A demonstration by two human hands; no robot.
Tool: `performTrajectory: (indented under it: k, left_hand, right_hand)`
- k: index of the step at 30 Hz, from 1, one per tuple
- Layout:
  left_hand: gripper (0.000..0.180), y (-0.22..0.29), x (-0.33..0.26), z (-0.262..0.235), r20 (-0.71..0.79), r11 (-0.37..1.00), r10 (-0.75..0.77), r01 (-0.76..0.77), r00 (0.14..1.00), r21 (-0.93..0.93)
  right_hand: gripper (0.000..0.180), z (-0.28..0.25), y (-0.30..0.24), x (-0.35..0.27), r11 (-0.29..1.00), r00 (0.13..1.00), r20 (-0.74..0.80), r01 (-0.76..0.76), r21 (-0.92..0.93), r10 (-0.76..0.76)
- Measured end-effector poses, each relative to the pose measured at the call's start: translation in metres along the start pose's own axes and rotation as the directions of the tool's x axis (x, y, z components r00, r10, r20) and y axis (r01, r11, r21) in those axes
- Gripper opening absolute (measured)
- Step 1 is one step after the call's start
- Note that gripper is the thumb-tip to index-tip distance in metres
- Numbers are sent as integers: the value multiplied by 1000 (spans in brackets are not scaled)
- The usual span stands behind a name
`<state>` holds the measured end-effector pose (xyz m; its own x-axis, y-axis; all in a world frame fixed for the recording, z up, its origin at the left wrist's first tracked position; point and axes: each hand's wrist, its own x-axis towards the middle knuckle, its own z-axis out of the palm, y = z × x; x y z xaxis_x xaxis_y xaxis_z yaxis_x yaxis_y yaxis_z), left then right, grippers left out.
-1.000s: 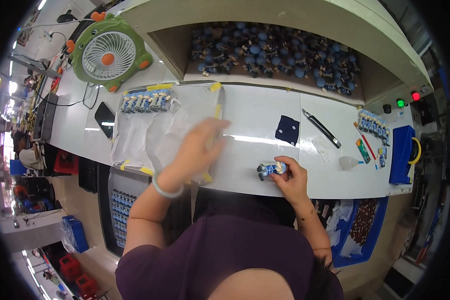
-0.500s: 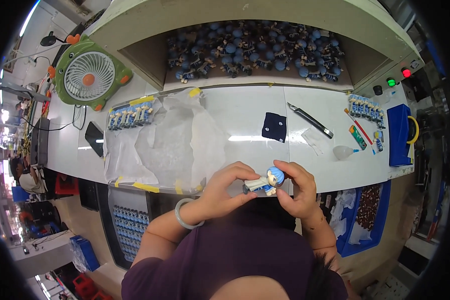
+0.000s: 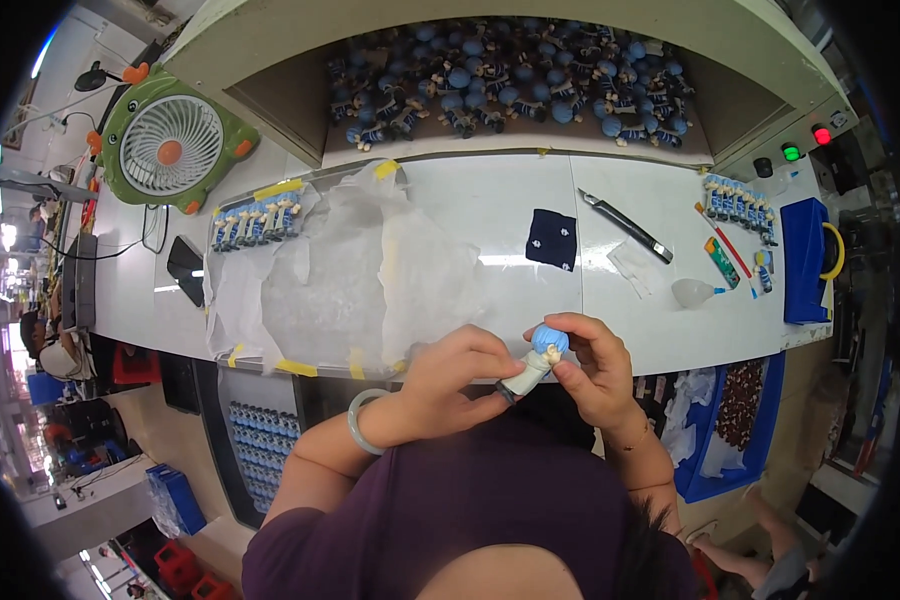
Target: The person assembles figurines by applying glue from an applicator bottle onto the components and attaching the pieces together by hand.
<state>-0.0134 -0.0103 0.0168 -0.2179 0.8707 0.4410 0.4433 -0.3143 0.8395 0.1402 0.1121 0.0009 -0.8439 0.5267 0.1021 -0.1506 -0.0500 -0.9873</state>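
Newly rotated: one blue-haired figurine (image 3: pixel 528 377), tilted, another side presented; left fingers (image 3: pixel 483 345) gripping lower body, right fingers (image 3: pixel 582 329) closed about head.

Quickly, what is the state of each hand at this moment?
Left hand: closed on the figurine, at its lower end.
Right hand: closed on the same figurine, at its blue-haired end.
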Motion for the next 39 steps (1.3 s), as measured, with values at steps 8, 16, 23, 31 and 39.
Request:
performTrajectory:
  k: [8, 16, 23, 31, 39]
  left_hand:
    - [51, -1, 10, -6, 210, 986, -43, 75, 977, -150]
    - [44, -8, 3, 5, 133, 998, -25, 18, 991, 58]
    - [45, -12, -1, 19, -26, 962, -166, 156, 986, -224]
    - [39, -19, -8, 24, 725, 63, -121, 734, 678, -676]
    - [34, -20, -7, 17, 500, 421, -164, 519, 850, -744]
  right_hand:
    - [38, -10, -3, 2, 938, 968, 211, -195, 286, 137]
    - [52, -5, 1, -3, 870, 945, 204, -317, 377, 256]
    - [28, -10, -7, 3, 989, 999, 44, 25, -144, -19]
    - [27, -20, -6, 31, 989, 901, 427, 124, -79, -79]
    - [35, -54, 17, -20, 879, 766, -497, 182, -441, -408]
